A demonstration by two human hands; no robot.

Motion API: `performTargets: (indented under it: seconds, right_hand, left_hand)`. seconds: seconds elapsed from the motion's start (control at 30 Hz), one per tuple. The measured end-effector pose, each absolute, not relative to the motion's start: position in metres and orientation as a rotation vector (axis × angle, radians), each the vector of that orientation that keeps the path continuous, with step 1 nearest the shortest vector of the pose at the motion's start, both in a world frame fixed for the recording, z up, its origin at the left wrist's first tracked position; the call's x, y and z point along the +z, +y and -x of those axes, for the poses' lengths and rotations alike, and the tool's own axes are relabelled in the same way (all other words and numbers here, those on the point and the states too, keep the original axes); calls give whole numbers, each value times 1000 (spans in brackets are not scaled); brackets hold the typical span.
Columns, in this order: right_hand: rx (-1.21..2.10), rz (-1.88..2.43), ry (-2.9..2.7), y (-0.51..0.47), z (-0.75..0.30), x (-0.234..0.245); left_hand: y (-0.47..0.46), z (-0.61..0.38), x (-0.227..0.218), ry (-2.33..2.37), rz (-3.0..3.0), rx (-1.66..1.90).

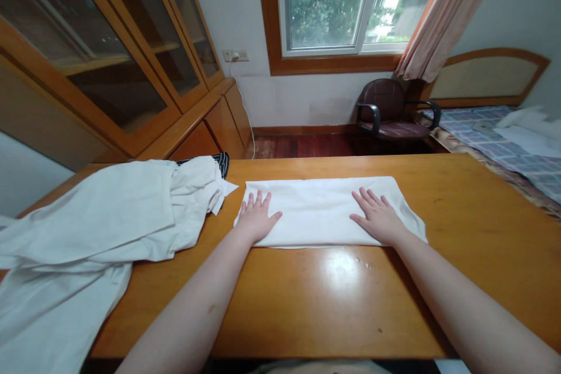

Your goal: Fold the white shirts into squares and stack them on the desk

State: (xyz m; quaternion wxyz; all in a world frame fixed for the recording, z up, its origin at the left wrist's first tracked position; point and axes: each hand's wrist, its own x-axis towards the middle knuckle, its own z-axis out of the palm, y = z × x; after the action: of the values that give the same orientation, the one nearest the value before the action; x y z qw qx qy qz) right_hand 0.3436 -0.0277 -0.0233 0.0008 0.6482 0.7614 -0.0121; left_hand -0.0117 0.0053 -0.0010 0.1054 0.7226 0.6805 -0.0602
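Observation:
A white cloth, folded into a wide flat rectangle, lies across the middle of the wooden table. What kind of garment or cloth it is, I cannot tell. My left hand rests flat on its left end, fingers spread and pointing away from me. On the right end, my right hand is pressed down the same way, palm on the fabric and fingers apart. Neither hand grips anything. The right edge of the cloth slants outward past my right wrist.
White clothing is heaped on the table's left side and hangs over the front edge. A black striped cloth pokes out behind it. Glass-doored cabinets stand at the left, an armchair beyond the table, and a bed at the right.

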Motion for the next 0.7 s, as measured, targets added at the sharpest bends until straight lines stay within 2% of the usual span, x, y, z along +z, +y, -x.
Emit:
performTargets:
  seconds: [0.13, 0.27, 0.4, 0.7]
  right_hand:
    - [-14, -2032, 2391, -29, -343, -23]
    - [-13, -2039, 2401, -28, -344, -25]
    - [-16, -2051, 2405, -26, -346, -28]
    - [-55, -2054, 2409, -28, -345, -23]
  left_hand:
    - [9, -36, 20, 2168, -2108, -7]
    - [15, -102, 23, 1682, -2544, 270]
    - [23, -137, 2, 1338, -2599, 202]
    - [34, -78, -20, 1620, -2467, 137]
